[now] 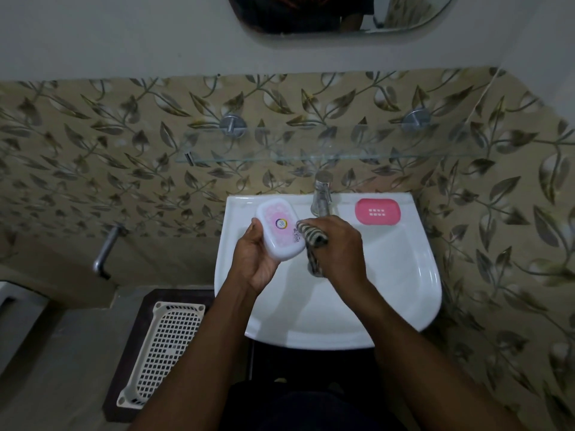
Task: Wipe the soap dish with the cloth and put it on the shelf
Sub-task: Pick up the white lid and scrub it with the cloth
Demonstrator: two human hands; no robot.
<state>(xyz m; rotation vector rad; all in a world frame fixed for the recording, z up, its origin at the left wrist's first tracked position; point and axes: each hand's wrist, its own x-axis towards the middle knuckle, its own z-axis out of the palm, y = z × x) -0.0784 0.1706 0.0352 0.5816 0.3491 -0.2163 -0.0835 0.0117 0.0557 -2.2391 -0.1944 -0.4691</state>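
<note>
Soap dish [281,229], a white oval case with a pale pink patterned top and a small round logo, sits in the left hand [255,258], whose palm cups it from below with the thumb up along its left edge and the fingers closed around its underside; it is tilted, its top facing up and toward the camera, and held above the left part of the white washbasin [404,275]. Touching its right edge is the striped cloth [312,244], bunched in the right hand [339,247], whose fingers are curled tight around the fabric so that one wad presses against the dish and a tail hangs down below the fist over the bowl. Just behind the right hand stands the chrome tap [322,194], its spout reaching over the knuckles, so it crowds the space above the cloth. On the basin's back ledge to the right of the tap lies a second, pink soap dish [377,212], flat and well apart from both hands. Above the tap runs the glass shelf [326,157], fixed to the leaf-patterned tiles [109,144] by two round metal mounts [232,124]. A mirror's [311,17] lower edge shows at the top. To the left of the basin a metal pipe [107,250] juts from the wall, and lower down a white perforated plastic basket [165,353] rests on a dark stand.
</note>
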